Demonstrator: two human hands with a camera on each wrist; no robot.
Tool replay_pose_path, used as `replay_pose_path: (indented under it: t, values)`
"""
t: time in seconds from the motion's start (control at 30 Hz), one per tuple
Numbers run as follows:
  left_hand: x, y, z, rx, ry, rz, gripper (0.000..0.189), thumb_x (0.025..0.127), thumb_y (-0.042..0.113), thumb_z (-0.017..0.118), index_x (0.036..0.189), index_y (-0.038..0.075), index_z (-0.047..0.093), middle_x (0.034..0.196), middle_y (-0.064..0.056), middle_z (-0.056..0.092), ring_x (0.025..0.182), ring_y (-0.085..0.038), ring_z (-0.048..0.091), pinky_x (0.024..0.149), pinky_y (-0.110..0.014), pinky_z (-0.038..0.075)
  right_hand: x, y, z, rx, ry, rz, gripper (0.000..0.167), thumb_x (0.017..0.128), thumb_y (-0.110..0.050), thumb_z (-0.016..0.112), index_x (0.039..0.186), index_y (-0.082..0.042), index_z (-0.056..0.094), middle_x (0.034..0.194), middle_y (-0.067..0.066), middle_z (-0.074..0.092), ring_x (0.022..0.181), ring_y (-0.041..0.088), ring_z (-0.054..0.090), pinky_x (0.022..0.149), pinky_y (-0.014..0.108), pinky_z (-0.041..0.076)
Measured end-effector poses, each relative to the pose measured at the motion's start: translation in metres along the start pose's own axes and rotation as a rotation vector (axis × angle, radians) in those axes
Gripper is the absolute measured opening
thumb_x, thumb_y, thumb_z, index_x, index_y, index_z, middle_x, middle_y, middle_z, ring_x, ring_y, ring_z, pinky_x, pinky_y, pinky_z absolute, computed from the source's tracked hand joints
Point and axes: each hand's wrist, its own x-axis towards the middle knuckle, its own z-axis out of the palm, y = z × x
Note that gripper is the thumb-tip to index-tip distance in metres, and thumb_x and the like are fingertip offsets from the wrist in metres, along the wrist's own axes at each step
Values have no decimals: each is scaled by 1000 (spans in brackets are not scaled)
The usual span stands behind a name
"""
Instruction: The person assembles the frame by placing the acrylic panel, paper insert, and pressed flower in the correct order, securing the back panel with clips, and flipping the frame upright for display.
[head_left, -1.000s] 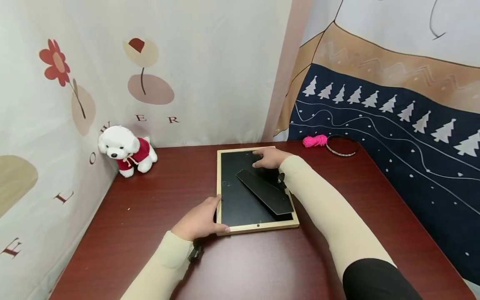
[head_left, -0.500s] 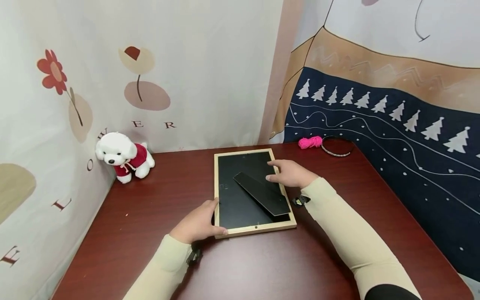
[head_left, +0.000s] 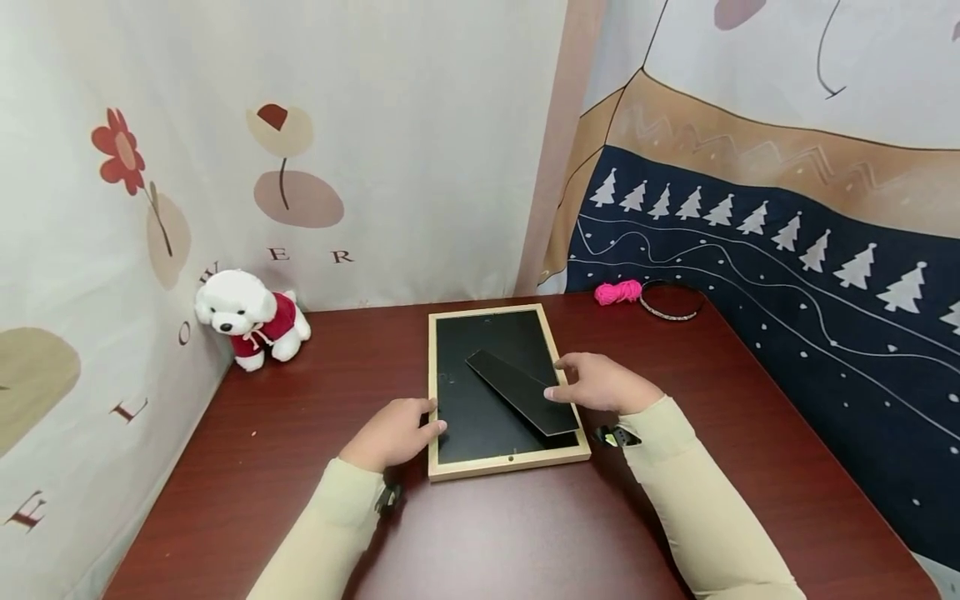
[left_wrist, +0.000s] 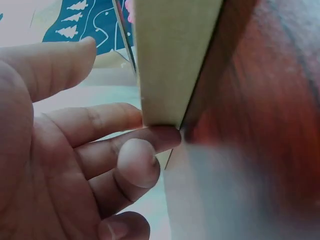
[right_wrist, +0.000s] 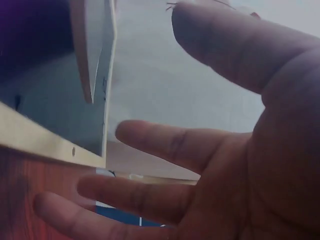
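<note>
A picture frame point(head_left: 468, 471) with a pale wooden rim lies face down on the table, its black backing board point(head_left: 463, 425) upward. The black easel stand point(head_left: 521, 396) lies slanted across the backing, one end slightly raised. My left hand point(head_left: 393, 433) is at the rim's left side; in the left wrist view its fingertips point(left_wrist: 132, 117) touch the wooden edge, while the thumb stays off it. My right hand point(head_left: 603, 383) is by the right rim with fingers loosely spread, also apart from the frame in the right wrist view. Whether its thumb touches the stand I cannot tell.
A white toy dog point(head_left: 251, 317) in red clothes sits at the back left of the reddish-brown table point(head_left: 337, 358). Pink yarn point(head_left: 618, 292) and a thin headband point(head_left: 672, 302) lie at the back right. Printed curtains point(head_left: 420, 167) stand behind the table.
My right hand has come off the far end of the backing and moved nearer along the right rim. My left thumb has lifted from the near left corner. The frame stays put.
</note>
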Motion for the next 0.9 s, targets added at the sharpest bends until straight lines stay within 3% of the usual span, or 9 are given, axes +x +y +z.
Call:
replay_pose_path:
  t: [0.1,0.37,0.43,0.5,0.57,0.63,0.73,0.9]
  values:
    - [0,-2,2,-21,14,-3,53,103,29,70,144,-3,62,147,-18,63,139,-36,57,113,-53,48,-2,-3,5,-25,-19,-17,66,94,-40,78,144,-2,60,126,14,69,110,28,65,97,50,57]
    - [1,-10,5,-145,69,14,54,103,27,69,146,-3,59,145,-19,64,135,-35,60,111,-54,49,-3,-10,22,-90,-16,-24,65,91,-41,81,141,-3,63,134,15,68,121,29,64,105,51,54]
    - [2,-13,6,-194,75,2,60,103,27,68,152,-3,52,140,-19,65,123,-31,65,105,-51,53,-4,-12,26,-97,-3,-25,66,90,-41,82,140,-2,63,130,15,67,116,28,65,102,49,55]
    - [4,-16,7,-255,73,-13,67,104,26,67,158,-5,42,135,-18,66,102,-26,69,93,-45,56,-4,-13,29,-106,9,-17,69,88,-42,84,139,-1,64,125,14,66,110,25,64,99,47,56]
    - [6,-18,8,-318,67,-29,71,105,24,65,160,-9,35,121,-16,69,79,-19,63,78,-38,53,-3,-14,32,-108,20,-2,72,86,-44,86,139,0,63,121,14,65,106,24,63,96,46,57]
    - [8,-20,7,-369,56,-32,66,106,21,63,157,-12,38,107,-12,69,68,-16,57,69,-33,48,-2,-16,35,-111,35,12,77,84,-46,87,138,2,63,123,15,65,106,25,63,96,45,57]
    - [9,-22,8,-407,45,-22,52,105,15,61,147,-14,50,92,-9,64,67,-14,56,68,-31,47,-1,-20,39,-120,50,16,85,80,-47,90,140,6,61,131,18,66,113,29,65,100,47,56]
    - [10,-21,11,-434,47,-16,48,102,10,63,143,-13,55,107,-16,63,69,-15,59,74,-33,49,1,-25,48,-161,76,24,93,75,-45,94,140,10,58,136,24,64,115,32,67,99,48,57]
